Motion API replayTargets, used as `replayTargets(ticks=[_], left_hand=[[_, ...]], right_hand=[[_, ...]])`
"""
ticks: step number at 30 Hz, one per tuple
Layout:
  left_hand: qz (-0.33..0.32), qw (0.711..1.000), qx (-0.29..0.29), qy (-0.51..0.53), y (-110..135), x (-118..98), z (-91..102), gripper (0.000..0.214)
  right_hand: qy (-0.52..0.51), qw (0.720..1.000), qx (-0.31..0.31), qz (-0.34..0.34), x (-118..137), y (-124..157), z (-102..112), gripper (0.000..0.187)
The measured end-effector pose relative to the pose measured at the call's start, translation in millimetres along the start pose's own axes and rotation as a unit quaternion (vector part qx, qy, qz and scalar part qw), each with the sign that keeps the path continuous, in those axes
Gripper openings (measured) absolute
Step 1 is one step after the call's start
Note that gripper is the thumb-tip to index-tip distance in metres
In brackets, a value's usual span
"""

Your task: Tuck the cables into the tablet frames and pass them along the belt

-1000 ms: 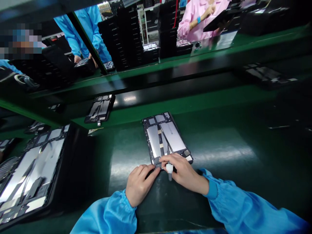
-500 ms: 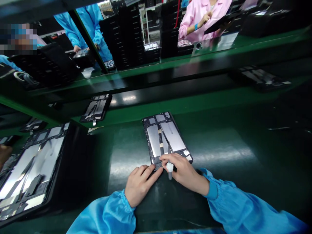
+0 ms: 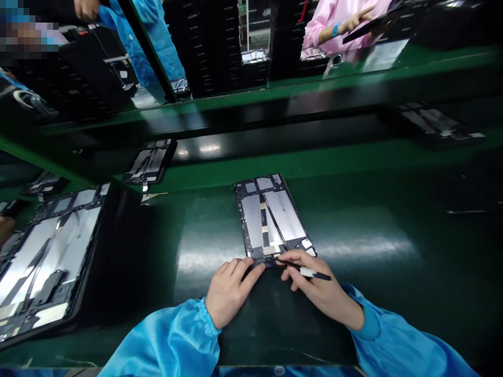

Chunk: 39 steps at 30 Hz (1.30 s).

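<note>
An opened tablet (image 3: 271,217), back cover off with silver battery cells showing, lies on the green bench in front of me. My left hand (image 3: 230,290) rests at its near left corner, fingers pressed against the frame edge. At the near right corner, my right hand (image 3: 314,285) pinches a thin black-and-white tool (image 3: 308,272) that lies nearly flat, its tip touching the tablet's bottom edge. Both arms wear blue sleeves.
A second opened tablet (image 3: 47,262) sits in a black tray at the left. Another one (image 3: 149,162) lies on the dark conveyor beyond. Stacks of black trays (image 3: 204,47) stand at the back, with a person in blue and a person in pink behind them.
My right hand turned the tool from upright to nearly flat, pointing left at the tablet's bottom edge. The view shifted slightly; the tablet on the conveyor drifted left.
</note>
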<state>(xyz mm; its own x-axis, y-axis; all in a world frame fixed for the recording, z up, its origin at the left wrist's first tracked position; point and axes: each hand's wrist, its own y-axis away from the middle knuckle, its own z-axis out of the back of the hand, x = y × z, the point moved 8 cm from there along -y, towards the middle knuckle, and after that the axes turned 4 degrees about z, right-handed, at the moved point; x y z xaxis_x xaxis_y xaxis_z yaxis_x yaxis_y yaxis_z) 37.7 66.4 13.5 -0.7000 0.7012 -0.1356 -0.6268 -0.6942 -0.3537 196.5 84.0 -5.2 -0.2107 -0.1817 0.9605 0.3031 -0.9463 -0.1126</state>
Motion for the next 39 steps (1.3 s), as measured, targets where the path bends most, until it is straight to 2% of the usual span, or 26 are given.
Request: replayTargets(ticks=[4, 7, 13, 17, 19, 23, 30, 33, 35, 39], left_hand=[[0.003, 1.0, 0.0, 0.007, 1, 1, 0.0, 0.03], [0.003, 1.0, 0.002, 0.008, 1, 1, -0.5, 0.031], [0.002, 1.0, 0.002, 0.006, 3, 2, -2.3, 0.032], [-0.002, 1.0, 0.003, 0.019, 7, 5, -2.4, 0.033], [-0.009, 0.999, -0.005, 0.032, 9, 7, -0.2, 0.032], [-0.01, 0.998, -0.025, 0.049, 9, 9, 4.7, 0.029], [-0.01, 0.997, -0.041, 0.063, 5, 12, 5.5, 0.026], [-0.019, 0.998, -0.046, 0.045, 6, 8, 9.3, 0.027], [-0.036, 0.998, -0.037, 0.035, 9, -4, 12.4, 0.029], [-0.12, 0.99, 0.041, 0.066, 24, -44, 8.2, 0.029]], right_hand=[[0.016, 1.0, 0.02, 0.015, 2, -6, -6, 0.014], [0.032, 0.999, 0.014, 0.027, 4, -6, -1, 0.015], [0.038, 0.999, -0.032, -0.022, -12, -1, 18, 0.015], [0.018, 0.998, -0.05, -0.036, -16, 2, 21, 0.017], [-0.001, 0.999, -0.04, -0.028, -15, 2, 17, 0.018], [-0.022, 0.999, 0.017, 0.016, -4, 0, 2, 0.019], [0.015, 0.995, 0.068, 0.064, 12, -7, -10, 0.017], [-0.011, 0.998, 0.066, 0.008, 5, -7, -10, 0.017], [-0.047, 0.996, 0.048, -0.05, -4, -3, -7, 0.02], [-0.091, 0.989, 0.032, -0.116, -18, 19, -1, 0.026]])
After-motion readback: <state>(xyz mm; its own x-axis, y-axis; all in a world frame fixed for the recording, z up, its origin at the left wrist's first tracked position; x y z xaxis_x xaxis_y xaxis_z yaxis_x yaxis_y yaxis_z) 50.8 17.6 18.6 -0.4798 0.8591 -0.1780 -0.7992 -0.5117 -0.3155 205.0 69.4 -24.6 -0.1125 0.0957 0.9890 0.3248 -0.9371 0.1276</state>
